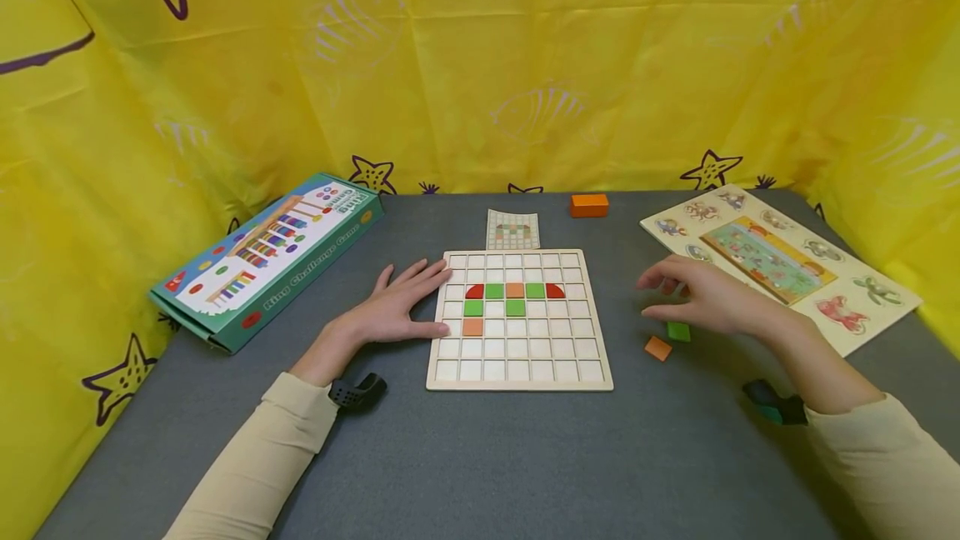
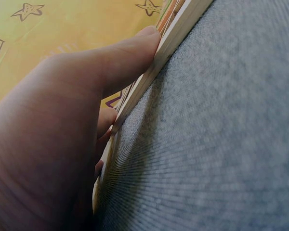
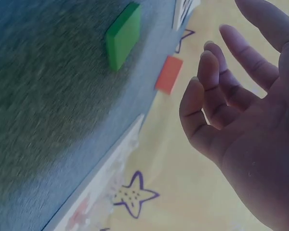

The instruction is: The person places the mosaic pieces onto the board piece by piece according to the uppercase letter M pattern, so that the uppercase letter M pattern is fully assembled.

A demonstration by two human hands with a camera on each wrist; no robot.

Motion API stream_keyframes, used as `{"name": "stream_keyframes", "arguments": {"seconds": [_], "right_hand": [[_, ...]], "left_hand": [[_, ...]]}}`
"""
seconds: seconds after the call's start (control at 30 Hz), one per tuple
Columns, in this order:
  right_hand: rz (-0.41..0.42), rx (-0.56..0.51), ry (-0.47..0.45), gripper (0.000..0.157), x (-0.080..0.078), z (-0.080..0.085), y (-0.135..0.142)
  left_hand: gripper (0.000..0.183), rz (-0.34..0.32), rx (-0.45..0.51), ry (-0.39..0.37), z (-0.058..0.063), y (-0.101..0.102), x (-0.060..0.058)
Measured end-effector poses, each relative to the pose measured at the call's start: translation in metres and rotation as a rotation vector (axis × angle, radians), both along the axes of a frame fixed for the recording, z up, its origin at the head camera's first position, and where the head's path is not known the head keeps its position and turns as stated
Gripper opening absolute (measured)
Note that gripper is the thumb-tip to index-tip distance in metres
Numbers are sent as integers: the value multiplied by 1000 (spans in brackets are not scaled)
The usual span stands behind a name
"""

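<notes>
A wooden grid board lies on the table, several red, green and orange tiles set in its upper and left squares. My left hand rests along its left edge, fingers spread and thumb touching the rim; the left wrist view shows the thumb against the board's side. To the right of the board, my right hand hovers with loosely bent fingers and holds nothing. Close below it lie a loose green tile and an orange tile. The green tile also shows in the right wrist view.
A small pattern card lies at the board's far edge. Farther back sits an orange block. A green Ring Challenge Game box stands at the left, and a sea-animal puzzle board lies at the right. A yellow curtain encloses the table.
</notes>
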State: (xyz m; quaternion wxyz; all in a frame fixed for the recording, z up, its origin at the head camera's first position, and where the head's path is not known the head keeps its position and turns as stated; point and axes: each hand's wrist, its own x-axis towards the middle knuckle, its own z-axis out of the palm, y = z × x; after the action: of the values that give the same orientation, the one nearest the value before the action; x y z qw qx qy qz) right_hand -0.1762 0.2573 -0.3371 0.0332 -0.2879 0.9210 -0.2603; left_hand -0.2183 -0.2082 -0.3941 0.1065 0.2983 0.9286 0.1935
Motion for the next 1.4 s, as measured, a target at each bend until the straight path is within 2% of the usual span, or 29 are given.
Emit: {"name": "stream_keyframes", "arguments": {"seconds": [0.43, 0.8, 1.4], "right_hand": [[9, 33, 64, 30, 11, -9, 15], [2, 61, 66, 28, 18, -17, 25], [6, 115, -7, 28, 15, -28, 38]], "left_hand": [[97, -3, -6, 23, -2, -1, 0], [97, -2, -3, 21, -2, 0, 0], [97, -5, 4, 17, -2, 0, 1]]}}
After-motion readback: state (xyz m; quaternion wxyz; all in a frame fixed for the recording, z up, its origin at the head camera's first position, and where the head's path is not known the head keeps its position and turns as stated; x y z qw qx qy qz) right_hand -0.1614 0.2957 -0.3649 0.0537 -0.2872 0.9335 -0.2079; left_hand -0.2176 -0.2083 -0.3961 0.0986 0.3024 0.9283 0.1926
